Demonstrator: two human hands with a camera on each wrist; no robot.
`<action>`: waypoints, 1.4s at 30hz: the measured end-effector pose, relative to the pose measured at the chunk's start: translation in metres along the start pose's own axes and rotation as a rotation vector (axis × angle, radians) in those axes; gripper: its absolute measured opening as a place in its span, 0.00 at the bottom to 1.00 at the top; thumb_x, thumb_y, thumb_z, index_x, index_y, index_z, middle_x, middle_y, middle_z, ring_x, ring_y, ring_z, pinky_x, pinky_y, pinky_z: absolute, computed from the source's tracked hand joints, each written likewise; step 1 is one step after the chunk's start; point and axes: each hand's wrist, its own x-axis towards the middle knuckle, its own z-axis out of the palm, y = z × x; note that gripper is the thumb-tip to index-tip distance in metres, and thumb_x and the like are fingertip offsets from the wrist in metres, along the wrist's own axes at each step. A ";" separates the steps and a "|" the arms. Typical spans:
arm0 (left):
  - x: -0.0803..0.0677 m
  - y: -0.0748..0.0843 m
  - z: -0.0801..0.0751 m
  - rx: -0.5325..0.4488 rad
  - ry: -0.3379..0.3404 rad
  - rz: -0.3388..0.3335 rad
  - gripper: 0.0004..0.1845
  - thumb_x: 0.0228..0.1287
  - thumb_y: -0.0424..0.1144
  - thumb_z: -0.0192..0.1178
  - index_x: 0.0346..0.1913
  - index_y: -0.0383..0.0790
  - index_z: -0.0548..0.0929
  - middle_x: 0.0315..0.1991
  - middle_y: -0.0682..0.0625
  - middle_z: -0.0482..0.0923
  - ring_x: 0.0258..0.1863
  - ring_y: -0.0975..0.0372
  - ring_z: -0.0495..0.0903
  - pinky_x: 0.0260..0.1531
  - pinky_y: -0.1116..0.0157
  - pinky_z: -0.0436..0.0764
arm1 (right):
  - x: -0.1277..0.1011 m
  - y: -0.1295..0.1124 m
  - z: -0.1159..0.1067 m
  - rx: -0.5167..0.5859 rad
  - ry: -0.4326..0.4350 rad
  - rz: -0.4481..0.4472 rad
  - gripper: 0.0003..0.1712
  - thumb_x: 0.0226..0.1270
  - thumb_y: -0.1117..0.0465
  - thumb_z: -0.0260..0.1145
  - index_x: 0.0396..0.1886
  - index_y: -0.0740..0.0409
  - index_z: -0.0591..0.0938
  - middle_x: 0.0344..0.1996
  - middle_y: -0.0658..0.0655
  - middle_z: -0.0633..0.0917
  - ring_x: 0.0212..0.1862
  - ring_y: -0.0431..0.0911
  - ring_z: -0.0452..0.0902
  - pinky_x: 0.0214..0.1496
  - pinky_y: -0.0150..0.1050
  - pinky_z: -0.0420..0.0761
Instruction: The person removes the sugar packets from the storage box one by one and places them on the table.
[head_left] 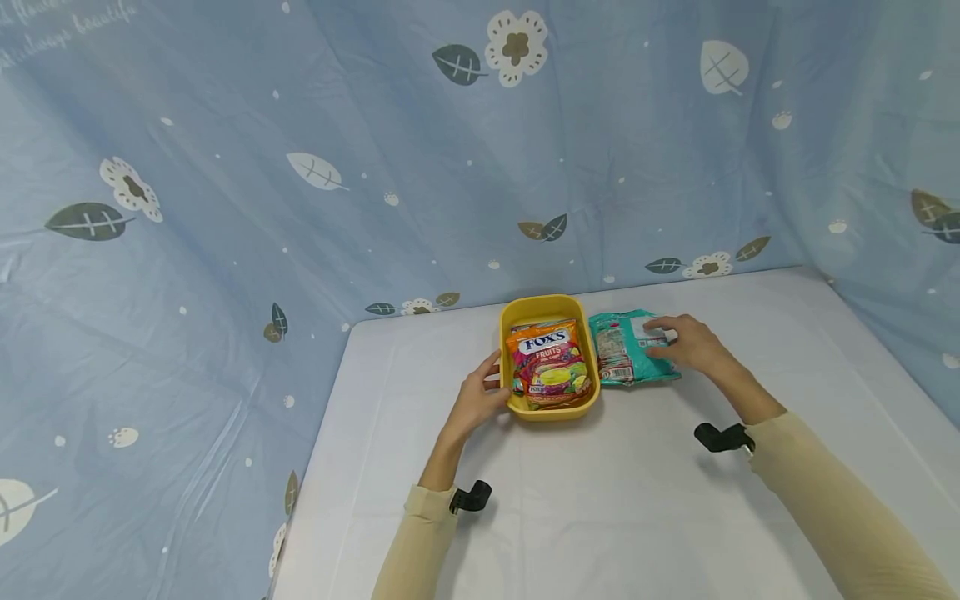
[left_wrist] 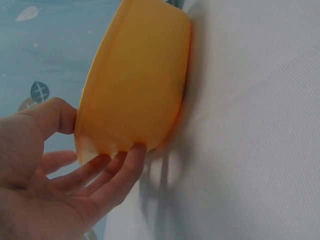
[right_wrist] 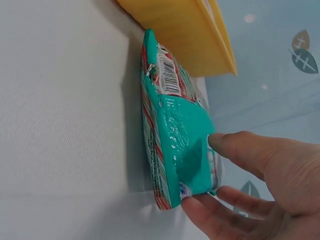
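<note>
A yellow plastic bin (head_left: 551,414) stands on the white table, with Fox's Fruits candy bags (head_left: 549,367) inside it. My left hand (head_left: 477,402) holds the bin's left side, the thumb at the rim and the other fingertips against the outer wall (left_wrist: 135,75). Just right of the bin lies a teal packet (head_left: 621,348), its back with a barcode turned up. My right hand (head_left: 693,343) grips the packet's right end between thumb and fingers. In the right wrist view, the packet (right_wrist: 187,130) is close beside the bin.
The white table (head_left: 600,517) runs back to a blue patterned cloth (head_left: 420,167) hanging behind it and on both sides. Each wrist carries a small black camera mount (head_left: 471,497).
</note>
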 end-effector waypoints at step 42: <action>0.003 -0.007 0.002 0.008 0.028 -0.014 0.42 0.58 0.34 0.61 0.76 0.50 0.59 0.65 0.40 0.71 0.56 0.50 0.79 0.43 0.63 0.87 | -0.017 0.017 -0.003 -0.035 -0.002 0.026 0.31 0.65 0.54 0.66 0.64 0.64 0.74 0.62 0.79 0.71 0.61 0.75 0.67 0.56 0.71 0.73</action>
